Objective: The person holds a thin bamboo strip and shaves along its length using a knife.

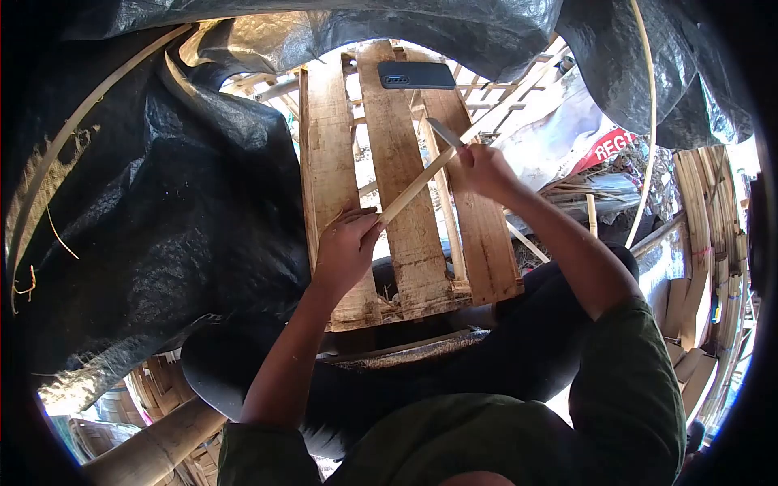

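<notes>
My left hand point(348, 245) is closed around the near end of a long, pale bamboo strip point(417, 185), above the slatted wooden bench. The strip slants up and away to the right, past the bench's far right side. In my right hand point(489, 172) is a knife point(444, 133), its blade pointing up and to the left. The blade lies close to the strip or against it; I cannot tell which. My right fingers wrap round the handle and hide most of it.
A dark phone point(416, 75) lies at the far end of the wooden bench point(397, 138), whose planks have gaps between them. Black plastic sheeting point(203, 202) hangs at the left and overhead. Bundled bamboo strips point(703, 235) stand at the right. A thick bamboo pole point(154, 441) is at lower left.
</notes>
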Demonstrator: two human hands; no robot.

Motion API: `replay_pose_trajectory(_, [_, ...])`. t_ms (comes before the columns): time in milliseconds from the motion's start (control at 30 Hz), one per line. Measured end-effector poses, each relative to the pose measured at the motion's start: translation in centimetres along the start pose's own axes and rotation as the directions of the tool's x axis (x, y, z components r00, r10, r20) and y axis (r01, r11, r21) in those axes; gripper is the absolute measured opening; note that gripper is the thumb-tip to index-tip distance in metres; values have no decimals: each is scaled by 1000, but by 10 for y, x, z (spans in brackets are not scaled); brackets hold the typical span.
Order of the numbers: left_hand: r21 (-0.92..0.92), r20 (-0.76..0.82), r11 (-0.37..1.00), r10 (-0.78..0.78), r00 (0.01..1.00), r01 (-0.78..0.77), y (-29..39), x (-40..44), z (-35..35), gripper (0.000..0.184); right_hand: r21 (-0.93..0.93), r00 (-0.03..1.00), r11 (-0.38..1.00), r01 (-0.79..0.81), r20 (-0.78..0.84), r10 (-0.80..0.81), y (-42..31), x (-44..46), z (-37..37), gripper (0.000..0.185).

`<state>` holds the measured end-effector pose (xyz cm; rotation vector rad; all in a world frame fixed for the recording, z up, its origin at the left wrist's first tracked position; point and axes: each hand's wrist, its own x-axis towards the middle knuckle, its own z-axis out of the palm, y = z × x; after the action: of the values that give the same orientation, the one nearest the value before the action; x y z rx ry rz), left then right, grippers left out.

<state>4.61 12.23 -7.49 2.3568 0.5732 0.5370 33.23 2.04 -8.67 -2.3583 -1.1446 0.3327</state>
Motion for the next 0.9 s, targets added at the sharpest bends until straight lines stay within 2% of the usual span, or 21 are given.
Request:
replay_pose_trajectory(33, [-19, 25, 999, -34, 999, 34, 0, 0, 0, 18, -21, 998, 998, 55, -2, -55, 1, -5, 2, 37])
replay_pose_trajectory(100, [-36, 59, 998, -56, 997, 59, 2, 2, -2, 18, -105, 986, 991, 80, 156, -63, 11, 11, -14, 40])
replay_pose_trajectory(133, [-48, 74, 994, -96, 993, 100, 4, 2, -2, 18, -87, 990, 994, 61, 134, -49, 20, 22, -19, 42])
replay_pose_trajectory(167, [-58, 90, 988, -139, 986, 145, 5, 1, -2, 18, -134, 994, 991, -23, 107, 37, 31, 31, -25, 41])
replay_pose_trajectory(200, [-55, 95, 987, -143, 985, 148, 5, 0, -2, 18, -130, 993, 991, -25, 111, 40, 30, 30, -23, 41])
replay_pose_trajectory(267, [-26, 46, 999, -38, 998, 39, 3, 2, -1, 18, -91, 993, 994, -63, 92, 72, 30, 28, -18, 39])
replay_pose_trajectory(300, [-27, 46, 999, -40, 998, 41, 3, 3, -3, 18, 11, 1000, 1000, 17, 3, -17, 21, 11, -5, 37])
replay_pose_trajectory(367, [-18, 77, 998, -66, 995, 68, 6, 4, -5, 18, 21, 999, 999, 35, 33, -35, -5, -12, -2, 36])
replay_pose_trajectory(433, [-40, 40, 998, -37, 999, 39, 3, 3, -1, 18, -53, 986, 997, 60, 157, -51, 8, 4, -14, 38])
replay_pose_trajectory(500, [-57, 3, 998, -11, 1000, 11, 2, 3, 1, 18, -14, 965, 987, -159, 208, 158, 16, 25, -32, 40])
replay_pose_trajectory(533, [-42, 14, 999, -28, 1000, 28, 3, 2, 0, 17, -93, 987, 988, -123, 95, 132, 15, 32, -36, 40])
replay_pose_trajectory(567, [-27, 26, 999, -43, 999, 44, 5, 2, -1, 17, -70, 963, 979, -194, 177, 203, 19, 32, -48, 42])
replay_pose_trajectory(633, [1, 55, 999, -52, 997, 52, 8, 5, -6, 17, -60, 992, 998, 27, 128, -19, 20, 19, -24, 43])
replay_pose_trajectory(700, [18, 73, 997, -72, 995, 70, 9, 3, -5, 16, -10, 976, 998, -66, 207, 67, -17, -11, -12, 40])
replay_pose_trajectory(767, [-12, 50, 994, -111, 993, 112, 9, 3, -4, 16, -28, 987, 990, 137, 91, -134, -4, -8, -9, 40])
replay_pose_trajectory(833, [-30, 12, 998, -59, 998, 60, 3, 1, 0, 16, 23, 953, 986, -164, 260, 152, -3, 14, -30, 41])
replay_pose_trajectory(867, [-43, -22, 999, -16, 1000, 15, 1, 0, 1, 16, -15, 967, 987, -159, 197, 158, 19, 27, -27, 38])
replay_pose_trajectory(900, [-45, -22, 999, -17, 1000, 16, 4, 0, 0, 16, -134, 998, 991, -11, 55, 18, 23, 30, -33, 37])
